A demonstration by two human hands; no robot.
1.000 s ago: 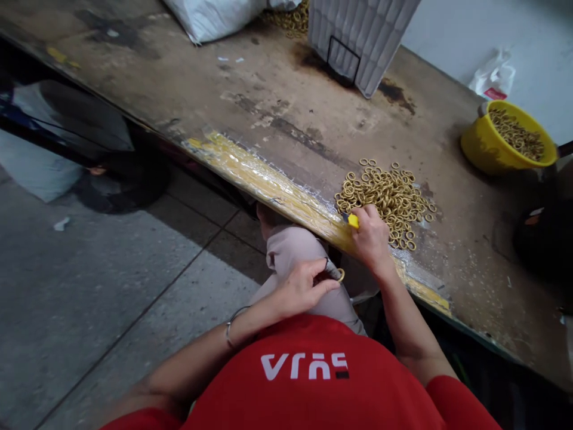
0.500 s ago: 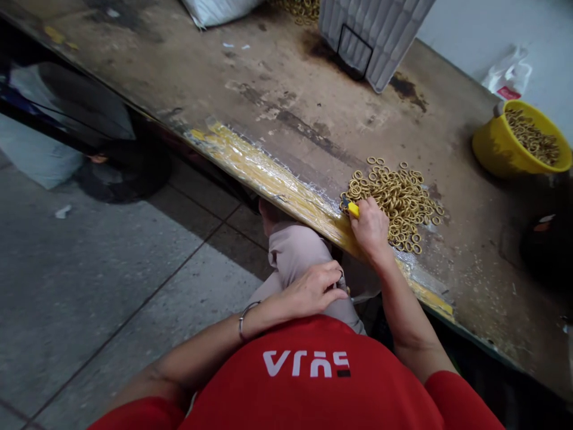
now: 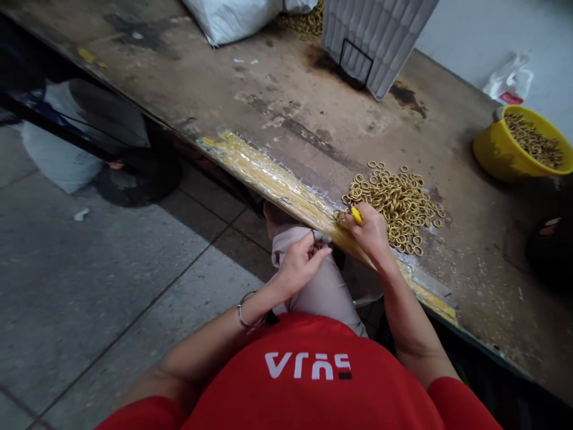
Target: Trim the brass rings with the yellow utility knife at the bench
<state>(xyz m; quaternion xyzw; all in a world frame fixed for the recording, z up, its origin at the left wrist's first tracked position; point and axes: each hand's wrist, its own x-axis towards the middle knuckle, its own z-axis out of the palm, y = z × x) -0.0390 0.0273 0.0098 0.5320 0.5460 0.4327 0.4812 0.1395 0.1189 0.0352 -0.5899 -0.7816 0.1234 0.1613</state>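
Note:
A loose pile of brass-coloured rings lies on the worn table. At the pile's near left edge, my right hand is closed on a small yellow tool. The tool's tip is by a ring or two at the taped table edge. My left hand is above my thigh, just off that edge, with its fingers bent together. Something small and dark shows at its fingertips, too unclear to name.
A yellow bucket of rings stands at the right. A grey ribbed bin, a white sack and more rings are at the back. A plastic bag sits by the wall.
My left hand has moved from my lap up and left toward the table edge, and its fingers have closed. My right hand has shifted slightly, with the yellow tool turned in it.

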